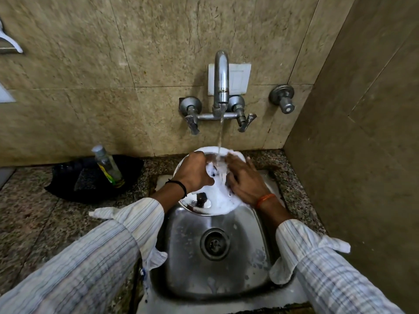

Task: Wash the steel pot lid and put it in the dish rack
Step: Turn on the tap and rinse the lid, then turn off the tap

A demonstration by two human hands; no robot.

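soapy lid [217,200], hands [195,173] rinsing, running tap [221,78]

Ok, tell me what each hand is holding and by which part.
The left hand grips the steel pot lid by its far-left rim. The right hand lies flat on its soapy face, apparently rubbing, not gripping.

Both forearms reach forward over the sink [181,250] from its near corners, striped sleeves pushed back from the wrists. The left hand [192,172] is curled, knuckles up, fingers closed on the far left rim of the steel pot lid [215,198]. The right hand [244,177] lies flat, fingers spread on the lid's right side, palm down.
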